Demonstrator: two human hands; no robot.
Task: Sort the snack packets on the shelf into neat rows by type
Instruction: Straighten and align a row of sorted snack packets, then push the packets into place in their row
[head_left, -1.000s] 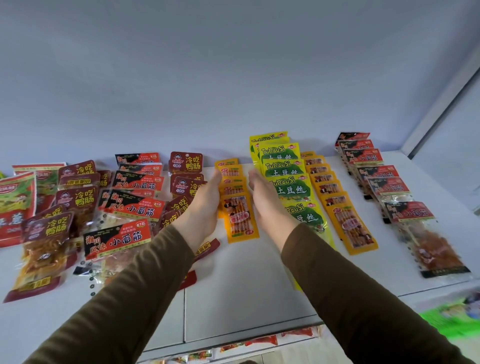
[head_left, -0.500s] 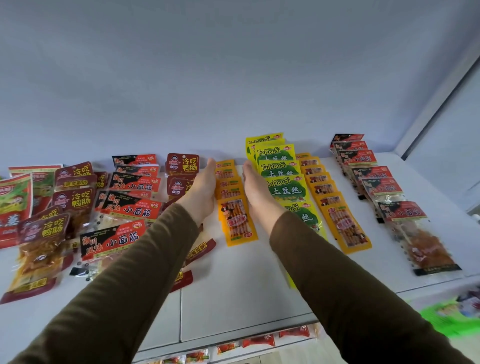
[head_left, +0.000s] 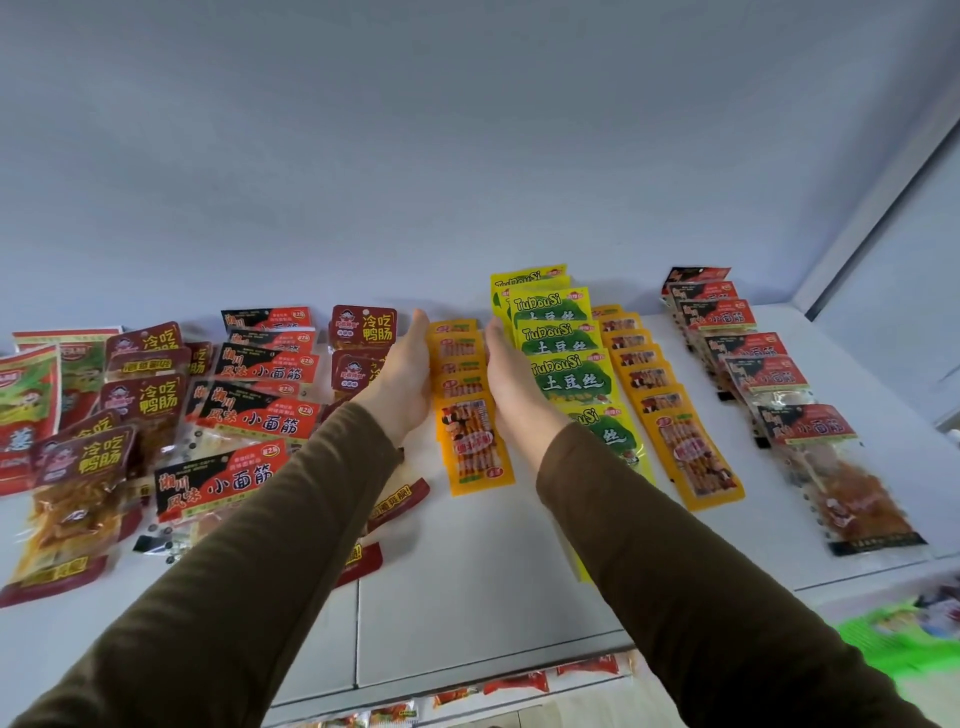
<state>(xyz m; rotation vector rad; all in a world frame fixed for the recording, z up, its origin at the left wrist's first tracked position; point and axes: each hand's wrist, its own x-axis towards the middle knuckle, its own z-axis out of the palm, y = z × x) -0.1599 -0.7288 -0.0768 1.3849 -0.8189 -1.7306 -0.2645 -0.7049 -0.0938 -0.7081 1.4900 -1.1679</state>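
- Left hand (head_left: 402, 371) and right hand (head_left: 511, 379) flank orange row (head_left: 467, 410) mid-shelf (head_left: 467, 571), fingers (head_left: 420, 325) straight, pressing its sides.
- Green packets (head_left: 563, 374) just right; dark-red packets (head_left: 363, 325) just left.

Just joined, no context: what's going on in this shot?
A person in brown sleeves is tidying snack packets on a white shelf. The left hand and right hand, fingers straight, press against either side of a row of small orange packets, squaring it up. To the right, green-yellow packets, more orange ones and red-black ones lie in rows; the dark red packets on the left are jumbled.
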